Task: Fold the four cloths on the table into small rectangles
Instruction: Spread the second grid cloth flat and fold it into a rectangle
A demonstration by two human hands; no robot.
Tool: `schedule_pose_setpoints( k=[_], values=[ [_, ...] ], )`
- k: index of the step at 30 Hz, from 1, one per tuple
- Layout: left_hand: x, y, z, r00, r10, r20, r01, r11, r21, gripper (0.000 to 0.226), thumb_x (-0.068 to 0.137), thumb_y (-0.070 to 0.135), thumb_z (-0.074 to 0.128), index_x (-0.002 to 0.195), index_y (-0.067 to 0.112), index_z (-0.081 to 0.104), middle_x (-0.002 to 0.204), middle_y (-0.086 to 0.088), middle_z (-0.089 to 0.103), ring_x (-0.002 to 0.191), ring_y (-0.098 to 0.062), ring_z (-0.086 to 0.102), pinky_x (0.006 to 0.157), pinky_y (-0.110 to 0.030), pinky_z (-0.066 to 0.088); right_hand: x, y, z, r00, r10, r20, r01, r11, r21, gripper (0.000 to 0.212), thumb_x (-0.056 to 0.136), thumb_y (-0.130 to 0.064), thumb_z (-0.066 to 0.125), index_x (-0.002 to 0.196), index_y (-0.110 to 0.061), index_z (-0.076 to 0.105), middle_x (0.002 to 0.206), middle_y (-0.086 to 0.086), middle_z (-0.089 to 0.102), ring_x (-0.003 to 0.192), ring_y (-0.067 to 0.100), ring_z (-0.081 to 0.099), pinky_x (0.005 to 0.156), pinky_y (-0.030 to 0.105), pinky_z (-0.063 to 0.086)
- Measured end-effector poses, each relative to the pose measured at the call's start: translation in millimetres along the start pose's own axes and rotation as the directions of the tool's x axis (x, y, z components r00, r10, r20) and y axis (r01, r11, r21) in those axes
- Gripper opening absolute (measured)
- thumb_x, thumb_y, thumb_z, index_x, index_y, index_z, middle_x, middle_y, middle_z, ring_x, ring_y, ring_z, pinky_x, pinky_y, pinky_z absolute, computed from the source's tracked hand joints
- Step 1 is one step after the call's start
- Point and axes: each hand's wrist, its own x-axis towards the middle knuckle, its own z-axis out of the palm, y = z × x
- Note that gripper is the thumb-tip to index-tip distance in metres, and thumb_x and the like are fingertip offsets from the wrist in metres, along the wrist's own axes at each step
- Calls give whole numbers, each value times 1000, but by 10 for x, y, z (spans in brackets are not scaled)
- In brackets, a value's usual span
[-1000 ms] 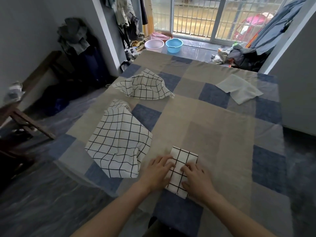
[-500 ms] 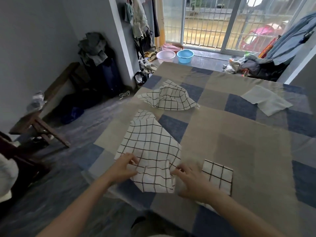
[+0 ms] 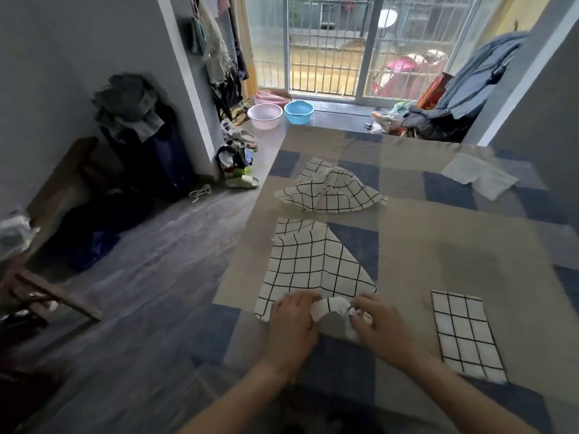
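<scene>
Both hands — left hand [image 3: 293, 324], right hand [image 3: 380, 324] — pinching the checked cloth [image 3: 313, 261] near edge; looks floppy, light — better grabbed at corners.

head cam: single view, worn on the person's head | looks forward and down over the near table [image 3: 454, 264] edge | hands close at bottom of frame | far end takes in floor, left wall, barred door | no second view
</scene>
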Motion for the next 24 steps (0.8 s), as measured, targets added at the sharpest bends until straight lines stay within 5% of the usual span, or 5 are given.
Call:
schedule_pose_setpoints(
  k=[8, 11, 16, 20, 24],
  values=[
    [529, -407, -811, 985, -53, -164, 63, 996, 56, 21, 74, 16, 72, 83, 33, 64, 78, 16, 64, 80, -12, 60, 74, -28, 30, 6, -444, -366, 984, 100, -150, -95, 995, 36, 20, 77, -33, 47, 63, -21, 53, 60, -6, 53, 57, 4, 47, 58, 25, 39],
    [691, -444, -1066, 989, -26, -143, 28, 1000, 13, 14, 75, 20, 73, 79, 32, 68, 70, 16, 60, 76, -12, 62, 74, -33, 44, 83, -628, -559, 985, 120, -121, -128, 990, -61, 16, 74, -37, 55, 69, -22, 56, 60, -3, 55, 58, 9, 50, 59, 30, 43],
    [873, -417, -1421, 991, 22, -133, -35, 995, -94, 8, 80, 19, 75, 83, 25, 72, 70, 18, 58, 68, 7, 54, 64, -5, 37, 204, -756, -844, 974, 111, -196, -172, 929, -327, 18, 76, -35, 60, 76, -19, 53, 70, -7, 58, 66, 19, 56, 62, 38, 49],
    [1107, -238, -1682, 987, 94, -129, -115, 979, -166, 10, 90, 20, 64, 87, 26, 56, 86, 7, 69, 80, -12, 65, 70, -29, 50, 351, -910, -1122, 892, 119, -436, -229, 951, -208, 21, 82, -20, 71, 75, -15, 52, 70, -1, 60, 68, 20, 58, 61, 31, 44],
    [1379, 137, -2096, 989, 129, -67, -145, 915, -378, 5, 95, 18, 59, 93, 20, 55, 83, 1, 71, 62, -9, 68, 55, -20, 51, 514, -1226, -1439, 848, 240, -473, -148, 963, 224, 22, 90, -13, 63, 77, -9, 46, 76, 5, 67, 68, 15, 69, 54, 16, 45]
  ],
)
